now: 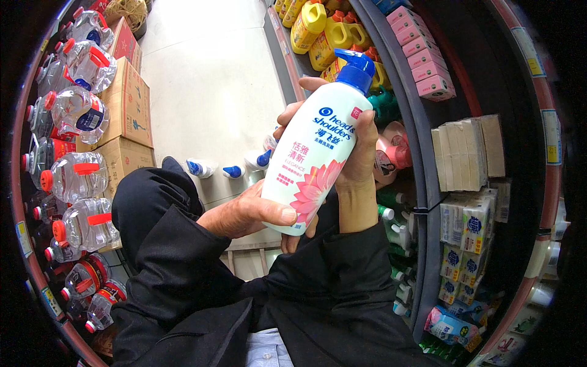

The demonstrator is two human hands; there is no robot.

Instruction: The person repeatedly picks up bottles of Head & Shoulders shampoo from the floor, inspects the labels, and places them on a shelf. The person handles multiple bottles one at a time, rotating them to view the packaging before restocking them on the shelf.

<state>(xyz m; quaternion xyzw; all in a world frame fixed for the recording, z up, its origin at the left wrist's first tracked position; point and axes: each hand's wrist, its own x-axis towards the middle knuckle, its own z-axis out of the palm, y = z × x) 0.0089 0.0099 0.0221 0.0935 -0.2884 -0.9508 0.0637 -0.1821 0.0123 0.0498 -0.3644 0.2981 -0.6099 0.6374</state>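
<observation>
A white Head & Shoulders shampoo bottle (pixel 312 156) with a blue pump top and a pink flower print is held tilted before me, its pump towards the upper right. My left hand (pixel 247 211) grips its lower end, the thumb lying across the front. Around its upper part is my right hand (pixel 360 147), thumb on the near side and fingers showing past the far edge. On the floor beyond stand several white bottles with blue tops (pixel 234 171), one of them partly hidden behind the held bottle.
Large clear plastic bottles (pixel 80 176) with red caps line the left shelf, beside cardboard boxes (pixel 126 103). At the right, shelves hold yellow jugs (pixel 308 27), pink boxes (pixel 433 87), green bottles and tissue packs (pixel 474 225). My bent knee (pixel 153 192) is at the left.
</observation>
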